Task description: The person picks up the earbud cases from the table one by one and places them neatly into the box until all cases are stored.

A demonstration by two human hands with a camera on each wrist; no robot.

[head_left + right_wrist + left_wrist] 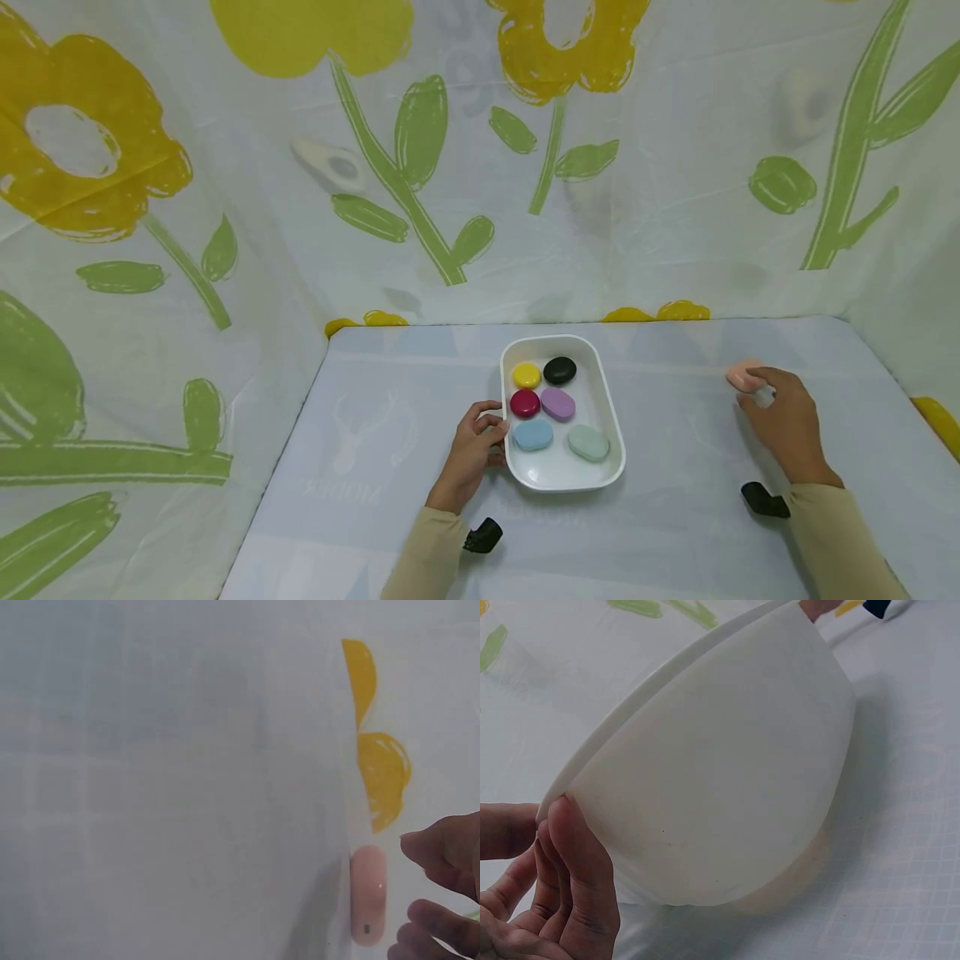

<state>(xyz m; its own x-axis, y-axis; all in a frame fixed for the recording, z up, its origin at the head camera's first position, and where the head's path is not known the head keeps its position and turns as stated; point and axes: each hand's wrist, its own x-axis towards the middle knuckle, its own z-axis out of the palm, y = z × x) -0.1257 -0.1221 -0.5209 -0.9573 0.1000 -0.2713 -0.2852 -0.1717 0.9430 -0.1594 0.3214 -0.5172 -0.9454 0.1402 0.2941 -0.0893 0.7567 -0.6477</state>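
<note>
Six small oval cases lie in a white tray just to the right of the left hand: a yellow case and a black case at the end farthest from the hands, a dark red case and a purple case in the middle, a light blue case and a pale green case at the near end. The left hand grips the tray by its near left rim, thumb over the edge and curled fingers against the outer wall, as the left wrist view shows. Well to the right of the tray, a seventh piece, a pink case, lies on the pale blue worktop just beyond the fingertips of the right hand. That hand's fingers are bent toward the pink case; the right wrist view shows the thumb and a fingertip close beside it with a gap between, so the hand holds nothing. Both forearms wear beige sleeves. A floral cloth hangs beyond and to either side of the hands.
</note>
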